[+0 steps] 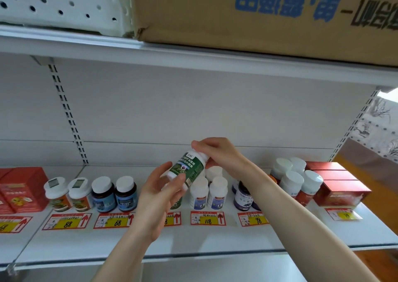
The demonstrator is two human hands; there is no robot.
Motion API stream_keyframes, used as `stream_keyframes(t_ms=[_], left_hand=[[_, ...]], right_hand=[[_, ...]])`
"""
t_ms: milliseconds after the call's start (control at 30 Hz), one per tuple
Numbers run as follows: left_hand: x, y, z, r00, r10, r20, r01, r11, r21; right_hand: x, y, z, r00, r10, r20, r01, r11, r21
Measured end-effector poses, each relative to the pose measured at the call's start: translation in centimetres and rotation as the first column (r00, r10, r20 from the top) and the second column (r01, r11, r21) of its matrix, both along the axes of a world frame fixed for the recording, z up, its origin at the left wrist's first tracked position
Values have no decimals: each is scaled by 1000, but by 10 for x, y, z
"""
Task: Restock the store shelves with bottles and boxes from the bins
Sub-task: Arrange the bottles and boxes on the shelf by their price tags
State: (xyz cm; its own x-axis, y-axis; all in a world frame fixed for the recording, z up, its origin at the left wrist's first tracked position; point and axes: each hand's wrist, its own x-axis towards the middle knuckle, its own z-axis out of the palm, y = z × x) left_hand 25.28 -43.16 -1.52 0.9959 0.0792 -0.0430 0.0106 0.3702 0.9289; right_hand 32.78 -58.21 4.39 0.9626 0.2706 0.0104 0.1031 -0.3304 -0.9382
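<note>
Grip matters here: from the head view our left hand (160, 192) holds the base and our right hand (217, 154) grips the top end of the green-label bottle (190, 169), tilted above the shelf (86, 240), so we should upright it, label forward, before lowering.

Green-labelled white bottle (189, 169) — red boxes (338, 184), yellow price tags (207, 218).

The held bottle (190, 169) lies tilted between the left hand (159, 197), just below it, and the right hand (217, 154), just above it. Left of it stand four jars (103, 193), then boxes (23, 187); right of it, more jars (293, 178) and stacked boxes (340, 184); high above it, a carton (258, 12)
</note>
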Motion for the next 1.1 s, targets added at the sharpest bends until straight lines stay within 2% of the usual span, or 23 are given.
stream_keyframes(t_ms=[33,267,433,533,600,633,700,733,767,833,967,1100], left_hand=[[-2,1,0,1000,-12,-15,11,999,-30],[-8,7,-5,1000,12,-28,-9,995,102],[-11,7,-13,999,33,23,-36,982,184],[-16,9,-18,987,124,106,-150,946,289],[-21,17,-30,959,229,167,-280,857,432],[-25,23,-39,938,267,221,-345,771,535],[-33,36,-61,895,239,376,-445,514,733],[-37,43,-72,893,196,406,-451,392,802],[-41,48,-84,900,165,403,-435,294,851],[-45,56,-109,908,126,400,-417,161,895],[-48,66,-137,936,83,343,-350,94,932],[-47,66,-139,957,50,286,-289,72,954]], right_hand=[[-1,-2,0,1000,10,-6,-10,1000,15],[-7,-8,3,995,61,-76,-50,989,136],[-10,-7,9,997,76,-24,-76,997,1],[-10,3,12,997,76,5,-76,996,49],[-7,13,15,998,45,53,-50,995,83],[-4,18,15,995,22,95,-29,997,78],[5,29,14,981,-22,194,20,1000,14],[10,34,12,972,-36,232,43,999,-26],[15,40,10,965,-42,260,59,996,-60],[26,51,3,953,-33,300,75,989,-128],[43,73,-13,949,19,315,68,963,-260],[55,92,-35,965,113,235,-6,910,-414]])
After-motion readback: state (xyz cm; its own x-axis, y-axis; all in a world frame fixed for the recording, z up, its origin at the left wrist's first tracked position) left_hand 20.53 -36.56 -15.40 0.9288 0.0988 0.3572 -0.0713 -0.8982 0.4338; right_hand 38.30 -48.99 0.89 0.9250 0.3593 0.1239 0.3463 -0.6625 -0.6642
